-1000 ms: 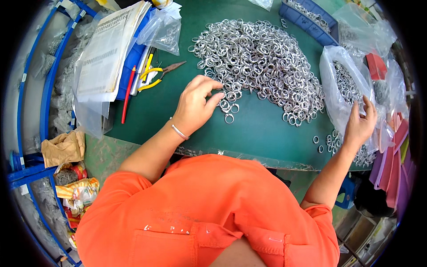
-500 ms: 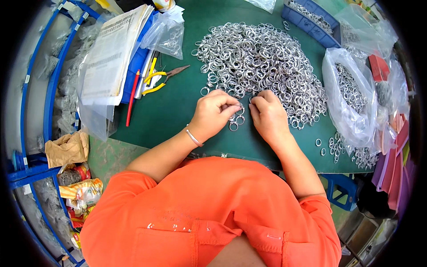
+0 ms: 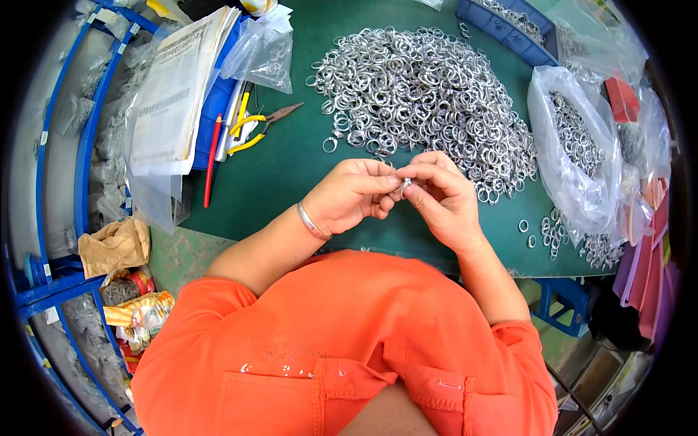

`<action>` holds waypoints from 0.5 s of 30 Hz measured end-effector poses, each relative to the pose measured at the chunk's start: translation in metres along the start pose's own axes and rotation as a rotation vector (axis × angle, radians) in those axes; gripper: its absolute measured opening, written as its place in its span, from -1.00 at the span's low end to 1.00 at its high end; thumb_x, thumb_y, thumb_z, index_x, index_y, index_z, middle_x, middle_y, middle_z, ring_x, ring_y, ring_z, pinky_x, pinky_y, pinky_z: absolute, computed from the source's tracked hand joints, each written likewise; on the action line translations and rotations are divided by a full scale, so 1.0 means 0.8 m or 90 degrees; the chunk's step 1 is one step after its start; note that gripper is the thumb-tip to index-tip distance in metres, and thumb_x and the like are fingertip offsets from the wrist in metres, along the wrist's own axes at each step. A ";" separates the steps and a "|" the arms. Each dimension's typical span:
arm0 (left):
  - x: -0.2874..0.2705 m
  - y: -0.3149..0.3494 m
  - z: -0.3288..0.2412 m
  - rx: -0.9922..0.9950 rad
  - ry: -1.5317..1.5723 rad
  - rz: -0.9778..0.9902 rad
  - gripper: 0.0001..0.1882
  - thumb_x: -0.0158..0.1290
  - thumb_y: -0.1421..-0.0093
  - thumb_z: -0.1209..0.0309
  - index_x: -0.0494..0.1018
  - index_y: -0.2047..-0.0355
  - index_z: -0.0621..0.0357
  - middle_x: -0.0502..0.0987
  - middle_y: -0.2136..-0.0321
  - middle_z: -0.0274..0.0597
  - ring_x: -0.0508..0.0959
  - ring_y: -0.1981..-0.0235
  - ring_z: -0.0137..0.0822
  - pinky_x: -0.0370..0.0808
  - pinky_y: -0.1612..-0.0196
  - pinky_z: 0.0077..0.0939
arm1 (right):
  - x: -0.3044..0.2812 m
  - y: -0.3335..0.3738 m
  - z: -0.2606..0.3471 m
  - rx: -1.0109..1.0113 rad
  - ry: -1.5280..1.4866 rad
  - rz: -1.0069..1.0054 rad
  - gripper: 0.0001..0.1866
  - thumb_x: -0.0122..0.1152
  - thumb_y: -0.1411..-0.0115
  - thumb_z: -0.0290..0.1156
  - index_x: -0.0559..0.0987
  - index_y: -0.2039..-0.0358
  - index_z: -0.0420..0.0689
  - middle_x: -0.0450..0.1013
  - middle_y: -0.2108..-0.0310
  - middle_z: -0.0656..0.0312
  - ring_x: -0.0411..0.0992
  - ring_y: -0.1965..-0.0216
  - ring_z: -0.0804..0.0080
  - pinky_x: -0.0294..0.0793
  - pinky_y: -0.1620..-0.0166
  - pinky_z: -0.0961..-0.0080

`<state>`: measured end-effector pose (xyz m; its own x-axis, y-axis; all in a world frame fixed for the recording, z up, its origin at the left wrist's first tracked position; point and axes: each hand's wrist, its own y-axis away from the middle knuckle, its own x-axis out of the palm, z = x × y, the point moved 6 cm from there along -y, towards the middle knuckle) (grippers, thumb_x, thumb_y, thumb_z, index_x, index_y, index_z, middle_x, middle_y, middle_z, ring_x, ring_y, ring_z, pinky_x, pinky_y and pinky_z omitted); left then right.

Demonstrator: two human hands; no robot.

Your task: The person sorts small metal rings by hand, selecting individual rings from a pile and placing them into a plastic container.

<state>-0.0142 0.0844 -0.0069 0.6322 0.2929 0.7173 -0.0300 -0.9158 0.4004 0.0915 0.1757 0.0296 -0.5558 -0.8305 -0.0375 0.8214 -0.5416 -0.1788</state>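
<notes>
My left hand [image 3: 358,190] and my right hand [image 3: 445,196] meet over the near part of the green table [image 3: 291,182]. Between the fingertips of both is a small silver ring [image 3: 405,184], partly hidden by the fingers. Both hands are closed in a pinch. Just beyond them lies a large heap of silver rings [image 3: 429,102]. A stray ring [image 3: 330,145] rests at the heap's left edge.
Yellow-handled pliers [image 3: 249,136], a red pencil [image 3: 212,160] and a stack of papers [image 3: 171,102] lie left. At right stand a blue bin [image 3: 502,33] and an open plastic bag [image 3: 571,196], both holding rings. Several rings [image 3: 554,234] lie near the bag.
My hands have come together from slightly apart at the heap's near edge. They are now drawn a little toward me, with a ring between the fingertips.
</notes>
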 end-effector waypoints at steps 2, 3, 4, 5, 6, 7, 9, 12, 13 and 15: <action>0.001 0.000 0.000 -0.011 0.004 0.001 -0.83 0.05 -0.25 0.42 0.50 0.25 0.29 0.53 0.45 -0.25 0.50 0.49 -0.50 0.44 0.48 -0.65 | -0.002 0.000 0.010 -0.012 0.069 -0.004 -0.80 0.19 -0.10 -0.65 0.58 0.23 -0.22 0.44 0.27 0.20 0.45 0.30 0.54 0.43 0.32 0.66; 0.001 0.001 -0.002 0.005 -0.042 -0.030 -0.83 0.06 -0.25 0.42 0.51 0.25 0.29 0.53 0.45 -0.27 0.49 0.50 -0.51 0.43 0.49 -0.66 | -0.003 0.001 0.018 -0.006 0.099 -0.004 -0.80 0.19 -0.09 -0.65 0.58 0.24 -0.22 0.45 0.29 0.20 0.45 0.30 0.54 0.43 0.31 0.65; 0.002 0.003 -0.005 0.020 -0.088 -0.059 -0.83 0.06 -0.25 0.42 0.51 0.25 0.29 0.53 0.46 -0.28 0.49 0.51 -0.53 0.42 0.49 -0.68 | -0.006 0.001 0.027 0.001 0.132 -0.004 -0.80 0.19 -0.08 -0.65 0.58 0.25 -0.21 0.47 0.30 0.19 0.45 0.31 0.53 0.43 0.30 0.64; -0.001 0.006 -0.010 0.043 -0.134 -0.094 -0.83 0.06 -0.25 0.42 0.51 0.25 0.28 0.54 0.46 -0.29 0.48 0.51 -0.54 0.41 0.50 -0.69 | -0.019 -0.002 0.044 -0.096 0.254 -0.043 -0.80 0.20 -0.08 -0.65 0.58 0.25 -0.20 0.49 0.32 0.20 0.46 0.31 0.50 0.44 0.28 0.62; -0.008 0.010 -0.019 0.100 -0.213 -0.139 -0.84 0.07 -0.24 0.43 0.52 0.25 0.28 0.54 0.47 -0.31 0.48 0.52 -0.56 0.40 0.50 -0.71 | -0.038 -0.002 0.061 -0.194 0.374 -0.083 -0.80 0.20 -0.07 -0.65 0.58 0.26 -0.19 0.51 0.34 0.20 0.47 0.31 0.47 0.45 0.26 0.59; -0.014 0.013 -0.031 0.153 -0.291 -0.181 -0.84 0.07 -0.24 0.43 0.52 0.25 0.28 0.54 0.47 -0.32 0.47 0.52 -0.57 0.39 0.50 -0.73 | -0.074 0.002 0.073 -0.142 0.418 -0.224 -0.80 0.19 -0.07 -0.66 0.57 0.26 -0.18 0.52 0.34 0.20 0.48 0.30 0.39 0.45 0.21 0.54; -0.020 0.021 -0.054 0.262 -0.435 -0.251 -0.86 0.09 -0.22 0.47 0.53 0.24 0.25 0.54 0.47 -0.37 0.45 0.51 -0.63 0.36 0.49 -0.78 | -0.178 0.020 0.087 -0.167 0.614 -0.508 -0.86 0.17 -0.16 -0.56 0.60 0.24 -0.19 0.53 0.29 0.17 0.48 0.30 0.39 0.44 0.22 0.55; -0.031 0.021 -0.064 0.391 -0.638 -0.272 -0.85 0.15 -0.15 0.48 0.55 0.27 0.26 0.53 0.43 -0.34 0.44 0.52 -0.56 0.40 0.43 -0.66 | -0.253 0.027 0.110 -0.164 0.870 -0.579 -0.78 0.19 -0.13 -0.54 0.60 0.17 -0.17 0.51 0.24 0.09 0.47 0.25 0.19 0.44 0.14 0.35; -0.024 0.018 -0.062 0.387 -0.720 -0.259 -0.84 0.17 -0.12 0.48 0.55 0.27 0.25 0.52 0.43 -0.32 0.45 0.52 -0.53 0.41 0.42 -0.63 | -0.250 0.025 0.110 -0.205 0.939 -0.556 -0.77 0.19 -0.11 -0.56 0.60 0.17 -0.17 0.51 0.24 0.08 0.47 0.24 0.16 0.43 0.12 0.32; -0.009 0.011 -0.056 0.372 -0.889 -0.243 -0.80 0.20 -0.06 0.49 0.55 0.27 0.23 0.50 0.44 -0.27 0.47 0.51 -0.47 0.43 0.40 -0.56 | -0.205 0.014 0.101 -0.258 0.957 -0.490 -0.71 0.20 -0.01 -0.62 0.58 0.19 -0.19 0.51 0.23 0.05 0.45 0.18 0.08 0.38 0.05 0.26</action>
<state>-0.0535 0.0866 0.0173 0.7329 0.3502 -0.5833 0.3787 -0.9222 -0.0779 0.2019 0.2951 0.1131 -0.5902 0.5442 -0.5962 0.3820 -0.4624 -0.8002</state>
